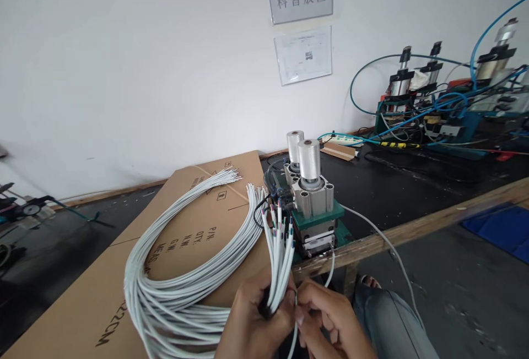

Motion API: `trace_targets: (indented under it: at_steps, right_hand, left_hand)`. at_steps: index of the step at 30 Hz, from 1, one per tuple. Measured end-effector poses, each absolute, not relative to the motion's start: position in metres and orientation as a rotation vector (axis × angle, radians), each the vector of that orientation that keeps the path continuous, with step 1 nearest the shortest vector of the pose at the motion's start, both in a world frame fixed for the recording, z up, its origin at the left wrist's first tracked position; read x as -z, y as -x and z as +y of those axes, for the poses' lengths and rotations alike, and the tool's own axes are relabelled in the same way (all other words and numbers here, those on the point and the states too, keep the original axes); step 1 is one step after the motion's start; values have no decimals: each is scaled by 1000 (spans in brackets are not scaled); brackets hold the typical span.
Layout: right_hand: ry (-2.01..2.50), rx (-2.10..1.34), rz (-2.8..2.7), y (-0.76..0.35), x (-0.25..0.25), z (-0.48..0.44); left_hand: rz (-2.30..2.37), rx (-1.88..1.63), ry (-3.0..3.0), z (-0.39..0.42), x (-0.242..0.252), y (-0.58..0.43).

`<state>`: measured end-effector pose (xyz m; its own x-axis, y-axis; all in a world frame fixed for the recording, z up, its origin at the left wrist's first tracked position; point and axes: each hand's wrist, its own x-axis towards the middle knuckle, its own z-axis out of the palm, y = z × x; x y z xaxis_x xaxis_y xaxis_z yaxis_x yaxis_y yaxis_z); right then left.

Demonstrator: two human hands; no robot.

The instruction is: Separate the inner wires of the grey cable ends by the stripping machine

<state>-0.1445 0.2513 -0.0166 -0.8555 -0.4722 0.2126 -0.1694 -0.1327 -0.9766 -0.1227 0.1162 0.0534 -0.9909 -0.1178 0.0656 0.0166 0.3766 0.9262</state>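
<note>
My left hand is wrapped around a bundle of white cables, whose stripped ends with coloured inner wires point up. Close against it on the right, my right hand has its thumb and forefinger pinched at a single thin white cable; the exact grip is partly hidden. Left of my hands lies a big looped coil of white cables on flat cardboard. Just beyond the held ends stands a small pneumatic press with silver cylinders on a green plate.
The black bench has a wooden front edge. More presses with blue air hoses stand at the far right, near a power strip. A loose cable hangs over the edge near my leg.
</note>
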Motion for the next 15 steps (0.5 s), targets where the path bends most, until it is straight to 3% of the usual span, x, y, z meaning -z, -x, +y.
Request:
trace_targets:
  at_steps: [8, 12, 15]
  right_hand:
    - [1232, 1820, 2496, 154, 21, 265]
    - [1340, 1263, 3257, 161, 22, 293]
    - [1476, 1094, 3386, 161, 47, 305]
  left_hand:
    - [-2564, 1597, -79, 121, -58, 122]
    - [-2537, 1636, -106, 124, -57, 120]
    - [-2471, 1650, -145, 124, -51, 119]
